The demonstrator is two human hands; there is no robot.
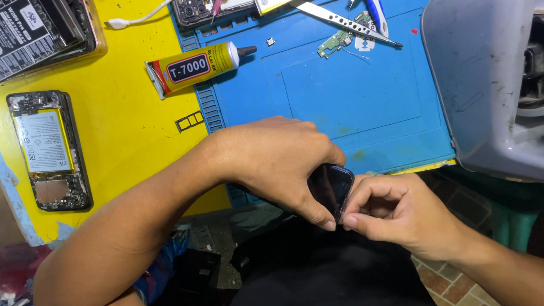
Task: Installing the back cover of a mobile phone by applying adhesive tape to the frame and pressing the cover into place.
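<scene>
My left hand (277, 162) wraps over a dark phone (331, 186) held at the near edge of the blue work mat (362, 95), thumb pressed along its lower side. My right hand (399, 212) pinches the phone's right edge with thumb and forefinger. Most of the phone is hidden under my left hand. Both hands hover just off the table edge, above my dark lap.
A yellow glue tube (193, 67) lies at the mat's left edge. An opened phone showing its battery (49, 150) rests on the yellow table (124, 126). Tweezers (347, 23) and a small green circuit board (335, 43) lie at the back. A grey machine housing (493, 84) stands at right.
</scene>
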